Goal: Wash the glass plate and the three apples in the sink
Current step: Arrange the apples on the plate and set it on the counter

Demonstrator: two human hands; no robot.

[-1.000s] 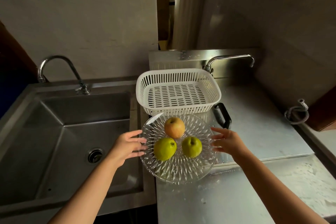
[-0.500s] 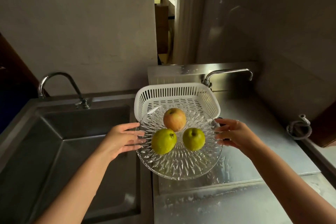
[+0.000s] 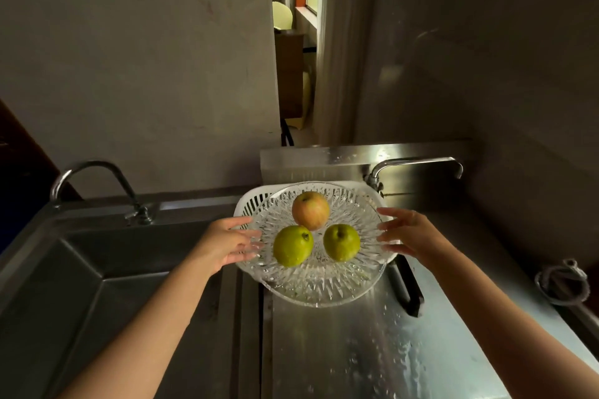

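Head view: glass plate (image 3: 319,282) is carried level above the steel counter (image 3: 372,350), just right of the sink (image 3: 97,285). It is gripped at opposite rims by the left hand (image 3: 227,241) and right hand (image 3: 409,232), fingers spread along the edge, so the red apple (image 3: 310,210) and two green apples (image 3: 292,245) (image 3: 341,242) stay put. A white basket (image 3: 249,204) lies behind.

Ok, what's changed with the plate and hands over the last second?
Both hands closed onto the glass plate rim, left hand and right hand on opposite sides, and lifted it off the counter; it now hangs in front of the white basket. The three apples kept their triangle. Nothing has reached the sink.
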